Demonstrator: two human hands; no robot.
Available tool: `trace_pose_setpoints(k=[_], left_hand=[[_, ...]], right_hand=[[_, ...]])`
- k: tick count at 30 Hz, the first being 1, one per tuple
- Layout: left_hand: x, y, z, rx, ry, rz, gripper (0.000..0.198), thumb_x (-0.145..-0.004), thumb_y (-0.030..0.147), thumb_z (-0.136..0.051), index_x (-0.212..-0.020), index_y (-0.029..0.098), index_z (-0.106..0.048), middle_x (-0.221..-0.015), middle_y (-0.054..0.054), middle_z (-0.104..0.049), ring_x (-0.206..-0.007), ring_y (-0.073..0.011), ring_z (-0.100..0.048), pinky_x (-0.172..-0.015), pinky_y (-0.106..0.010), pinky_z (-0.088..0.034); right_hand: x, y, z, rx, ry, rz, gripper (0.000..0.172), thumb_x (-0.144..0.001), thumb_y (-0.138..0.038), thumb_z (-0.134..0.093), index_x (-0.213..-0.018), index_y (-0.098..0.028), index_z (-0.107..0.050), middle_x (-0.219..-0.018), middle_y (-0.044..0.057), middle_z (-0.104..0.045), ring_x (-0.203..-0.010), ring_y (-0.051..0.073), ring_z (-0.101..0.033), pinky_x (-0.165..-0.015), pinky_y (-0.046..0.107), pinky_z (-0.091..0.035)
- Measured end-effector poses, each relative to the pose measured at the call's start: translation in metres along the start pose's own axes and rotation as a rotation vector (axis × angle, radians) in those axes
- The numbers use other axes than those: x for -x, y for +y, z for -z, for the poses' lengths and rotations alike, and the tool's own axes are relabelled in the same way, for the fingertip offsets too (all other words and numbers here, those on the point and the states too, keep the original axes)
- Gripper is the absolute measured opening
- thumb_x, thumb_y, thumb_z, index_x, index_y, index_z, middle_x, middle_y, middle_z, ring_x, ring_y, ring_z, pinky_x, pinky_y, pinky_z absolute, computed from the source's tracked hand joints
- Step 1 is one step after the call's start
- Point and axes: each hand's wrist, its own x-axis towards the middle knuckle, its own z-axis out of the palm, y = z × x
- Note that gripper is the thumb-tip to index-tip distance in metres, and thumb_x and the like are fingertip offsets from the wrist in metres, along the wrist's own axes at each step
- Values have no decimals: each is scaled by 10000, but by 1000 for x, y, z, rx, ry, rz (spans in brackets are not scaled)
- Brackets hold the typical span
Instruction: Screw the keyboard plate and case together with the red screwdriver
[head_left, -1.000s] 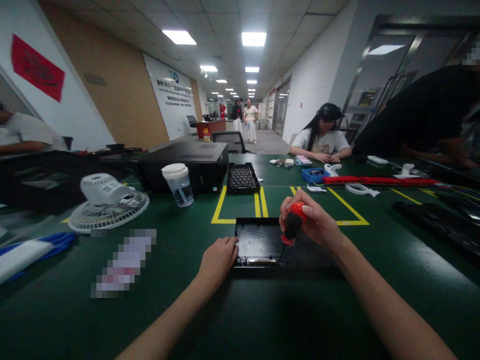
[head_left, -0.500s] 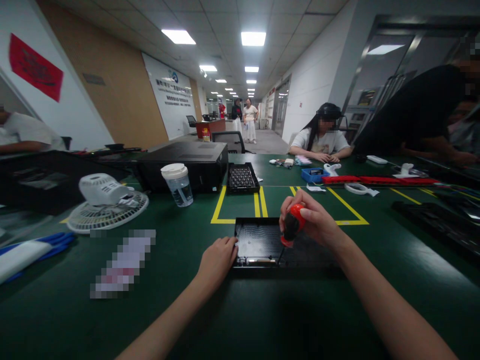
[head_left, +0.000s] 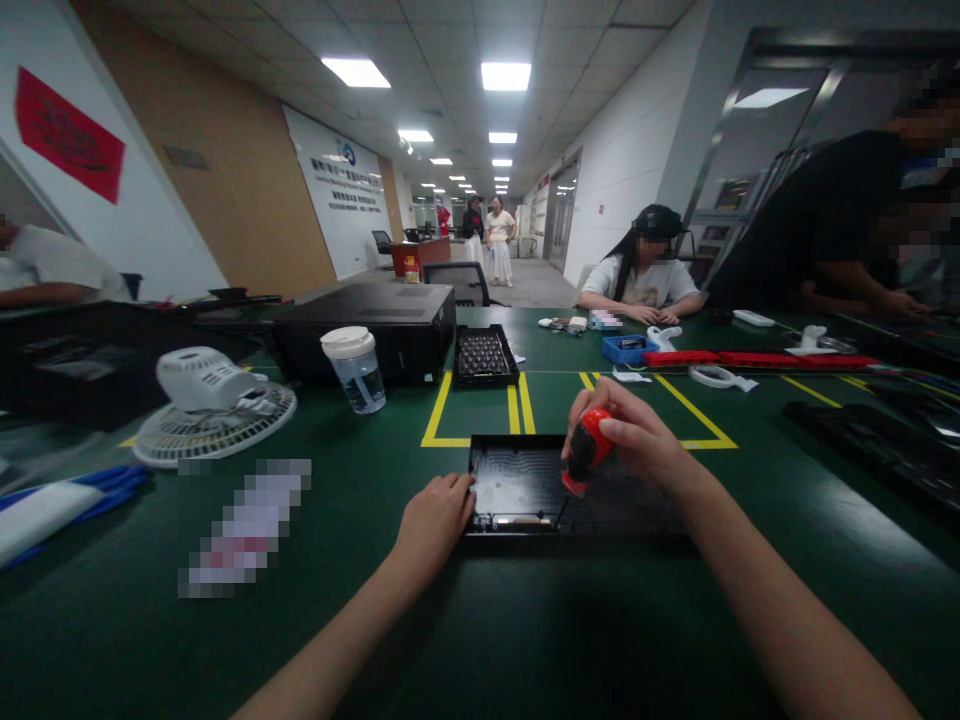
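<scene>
A flat black plastic casing (head_left: 517,480) lies on the green table straight in front of me. My left hand (head_left: 436,518) rests with curled fingers on its left edge and holds it down. My right hand (head_left: 634,440) is wrapped round a red and black screwdriver (head_left: 586,452). The tool stands tilted, and its thin tip reaches down into the casing near the front edge.
Beyond the casing are yellow floor-tape lines (head_left: 517,410), a small black tray of parts (head_left: 484,355), a lidded clear cup (head_left: 355,369), a white desk fan (head_left: 216,404) and a big black box (head_left: 375,325). Seated people work at the far right and the left.
My right hand has shifted slightly on the screwdriver handle, which stays over the same spot. The left hand has not moved. The person at the far right has leaned further over.
</scene>
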Motion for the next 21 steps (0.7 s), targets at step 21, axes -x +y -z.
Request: trace_pose_setpoints(k=[21], left_hand=[[0,2,3,25,-38,34,308,-885,306,-334,-1105,226,-535,-1034,-49,-598,-929,-166,-556,-744,-269,-459]], right_hand=[[5,-17,-1,238,-22,-109,267,-812,-377,-534,-965,-158,-546,-799,44,-542,-677,158,-589,-590,270,-478]])
